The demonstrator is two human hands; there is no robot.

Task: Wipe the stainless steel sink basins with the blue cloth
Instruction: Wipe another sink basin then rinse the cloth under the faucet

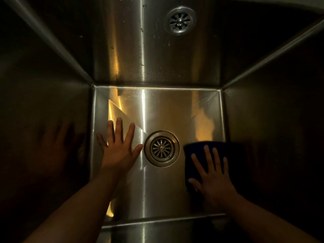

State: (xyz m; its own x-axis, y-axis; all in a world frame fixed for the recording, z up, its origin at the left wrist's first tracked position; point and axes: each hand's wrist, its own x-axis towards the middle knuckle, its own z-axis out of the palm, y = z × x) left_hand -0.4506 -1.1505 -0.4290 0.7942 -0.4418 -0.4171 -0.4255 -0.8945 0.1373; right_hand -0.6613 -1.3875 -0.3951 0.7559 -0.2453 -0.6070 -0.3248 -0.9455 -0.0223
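Note:
I look straight down into a deep stainless steel sink basin (pixel 157 109). Its round drain strainer (pixel 161 148) sits in the middle of the floor. My left hand (pixel 119 148) lies flat on the floor just left of the drain, fingers spread and straight. The dark blue cloth (pixel 198 155) is spread on the floor right of the drain, against the right wall. My right hand (pixel 213 174) presses flat on the cloth with straight, spread fingers. The cloth's right part is lost in shadow.
The far wall (pixel 140 50) carries water droplets and a mirrored image of the drain (pixel 180 20). Dark left (pixel 43 102) and right (pixel 271 111) walls reflect my hands. The near wall (pixel 157 230) runs along the bottom.

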